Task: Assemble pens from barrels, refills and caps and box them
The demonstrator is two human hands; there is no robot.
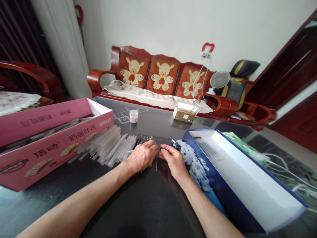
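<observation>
My left hand [144,156] is closed, its fingertips drawn together over a pile of small dark and clear pieces [142,137]. A thin pale tip pokes out on its left side; what its fingers hold is hidden. My right hand [174,161] pinches a small dark piece [160,148] between thumb and forefinger, close to the left fingertips. A thin dark rod [156,164] lies on the table below the gap between the hands. Left of my left hand lie many translucent white tubes [112,147]. Small white and black plastic caps [192,157] are heaped beside my right hand.
A long pink box [81,135] stands at the left on the dark glossy table [128,211]. At the right is a blue box [223,188], with several thin grey rods [207,147] inside. Farther back are a small round tub [133,116] and a tissue box [184,114].
</observation>
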